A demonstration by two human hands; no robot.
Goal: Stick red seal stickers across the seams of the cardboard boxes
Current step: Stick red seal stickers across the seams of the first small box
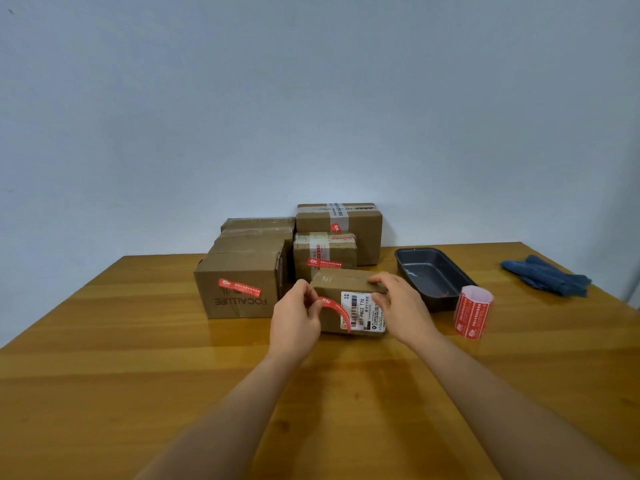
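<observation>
Wooden counter carrying sealed boxes at the back. Nearest, small cardboard box steadied by right hand, fingers curled over its top edge. Left hand pinching one end of a curling red seal sticker, other end near the shipping label. Risk: landing crooked, missing the seam, or creasing if pressed before aligned.

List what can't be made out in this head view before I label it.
- Small brown cardboard box: its right end, covered by the right hand.
- Curved red seal sticker: its upper end, hidden under the left hand; print too small to read.
- Plain brown cardboard boxes at the back left: their fronts, blocked by the FOCALLURE-printed brown box.
</observation>
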